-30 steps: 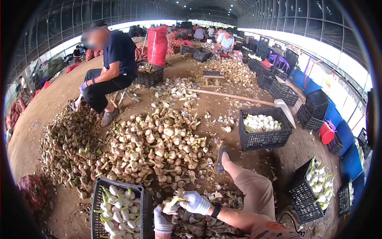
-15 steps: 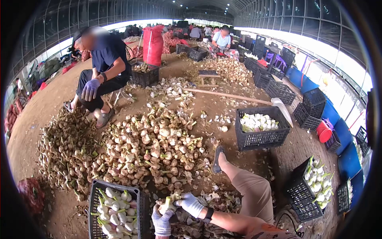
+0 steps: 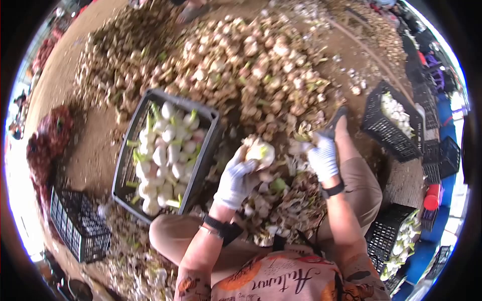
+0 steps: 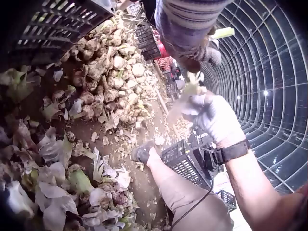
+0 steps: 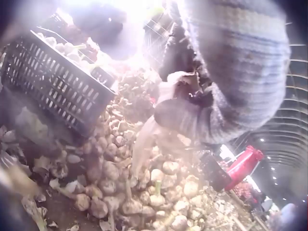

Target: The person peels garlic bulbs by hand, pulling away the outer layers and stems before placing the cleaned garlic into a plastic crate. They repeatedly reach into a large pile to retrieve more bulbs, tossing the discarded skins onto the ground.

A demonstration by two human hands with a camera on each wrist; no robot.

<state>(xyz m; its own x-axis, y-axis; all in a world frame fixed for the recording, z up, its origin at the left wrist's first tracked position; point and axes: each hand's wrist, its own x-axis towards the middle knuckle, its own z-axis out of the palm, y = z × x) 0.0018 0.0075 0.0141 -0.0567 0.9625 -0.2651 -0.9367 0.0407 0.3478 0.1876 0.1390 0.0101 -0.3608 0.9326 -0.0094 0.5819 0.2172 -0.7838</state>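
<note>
My left hand (image 3: 236,178), in a white striped glove, grips a garlic bulb (image 3: 262,153), its pale peeled side facing up. To its right, apart from the bulb, my gloved right hand (image 3: 323,158) pinches a strip of garlic skin (image 5: 147,139). The right wrist view has that strip hanging from the curled fingers and thumb. In the left wrist view, the left glove (image 4: 190,21) fills the top and hides most of the bulb. Below both hands lies a heap of peeled skins (image 4: 57,192). Left of the left hand stands a black crate (image 3: 131,145) of trimmed white garlic bulbs (image 3: 160,155).
Ahead spreads a large pile of unpeeled garlic (image 3: 251,65). More crates stand around: one with white bulbs (image 3: 394,113) at right, a tilted crate (image 3: 389,228) by the right knee, another (image 3: 80,226) at left. A red mesh sack (image 3: 50,138) lies far left.
The head view has tipped down toward the lap. My hands, together at the bulb before, have drawn apart; the right has moved away rightward with a strip of skin.
</note>
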